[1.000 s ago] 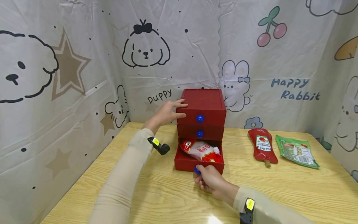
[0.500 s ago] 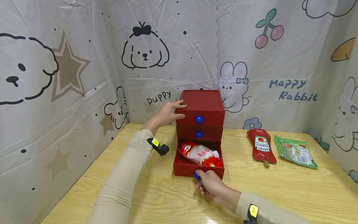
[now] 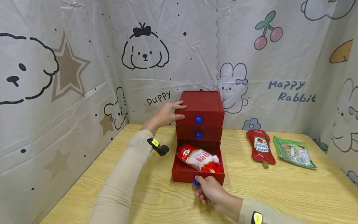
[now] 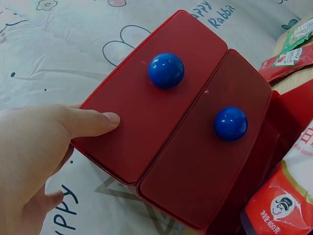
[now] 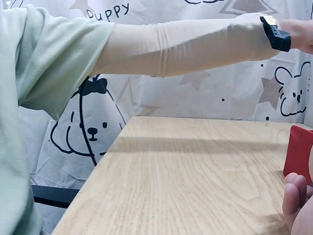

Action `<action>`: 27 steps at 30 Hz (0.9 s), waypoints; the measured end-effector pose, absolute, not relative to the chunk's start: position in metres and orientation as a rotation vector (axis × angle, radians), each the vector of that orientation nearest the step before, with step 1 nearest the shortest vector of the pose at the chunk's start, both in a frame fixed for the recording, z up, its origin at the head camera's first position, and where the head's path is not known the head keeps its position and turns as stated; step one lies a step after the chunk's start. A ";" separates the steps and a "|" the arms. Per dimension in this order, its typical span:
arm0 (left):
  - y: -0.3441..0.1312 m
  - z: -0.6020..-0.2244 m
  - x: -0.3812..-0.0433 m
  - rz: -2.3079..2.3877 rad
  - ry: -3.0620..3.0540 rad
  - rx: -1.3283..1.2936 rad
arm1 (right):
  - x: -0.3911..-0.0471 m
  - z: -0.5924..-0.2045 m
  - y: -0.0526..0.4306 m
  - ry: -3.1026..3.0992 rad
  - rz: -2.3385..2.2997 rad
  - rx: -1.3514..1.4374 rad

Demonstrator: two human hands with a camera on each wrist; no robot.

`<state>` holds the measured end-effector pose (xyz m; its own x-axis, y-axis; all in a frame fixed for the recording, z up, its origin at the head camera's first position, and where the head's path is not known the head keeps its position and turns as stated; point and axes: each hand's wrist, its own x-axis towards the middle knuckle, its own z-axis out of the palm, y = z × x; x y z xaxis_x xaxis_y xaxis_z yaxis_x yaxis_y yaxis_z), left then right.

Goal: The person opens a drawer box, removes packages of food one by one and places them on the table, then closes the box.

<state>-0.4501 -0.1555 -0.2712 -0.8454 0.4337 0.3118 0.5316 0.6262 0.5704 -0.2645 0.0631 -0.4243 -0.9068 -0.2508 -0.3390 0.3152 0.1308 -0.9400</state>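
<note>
While left hand (image 3: 165, 115) steadies chest (image 3: 202, 107) near table's back edge with straight fingers, right hand (image 3: 212, 192) pinches knob (image 3: 196, 181) of bottom drawer (image 3: 183, 174), pouch (image 3: 199, 158) inside

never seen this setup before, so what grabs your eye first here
A small red three-drawer chest stands mid-table against the cartoon curtain, its bottom drawer pulled out with a red-and-white sauce pouch lying inside. The right hand pinches that drawer's blue knob, while the left hand rests on the chest's top left edge. To the right on the wooden table lie a Heinz ketchup pouch and a green packet.
</note>
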 end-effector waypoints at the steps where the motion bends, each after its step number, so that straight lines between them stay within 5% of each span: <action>1: -0.156 -0.272 -0.450 -1.020 -2.701 -0.806 | -0.263 -0.424 0.064 1.996 -1.824 0.068; 7: -0.156 -0.273 -0.450 -1.034 -2.699 -0.805 | -0.249 -0.408 0.071 2.030 -1.660 -0.075; 17: -0.156 -0.270 -0.451 -1.029 -2.710 -0.787 | -0.286 -0.321 0.079 2.922 -0.831 -0.945; 21: -0.157 -0.272 -0.452 -1.035 -2.718 -0.779 | -0.318 -0.320 0.078 3.155 -0.286 -0.986; 27: -0.155 -0.273 -0.451 -1.034 -2.709 -0.790 | -0.356 -0.338 0.071 2.911 -0.228 -0.812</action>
<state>-0.4508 -0.1555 -0.2726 -0.8532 0.4247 0.3029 0.5185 0.6267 0.5818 -0.3565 0.0715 -0.3382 -0.8508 -0.5213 -0.0662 -0.5046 0.8456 -0.1740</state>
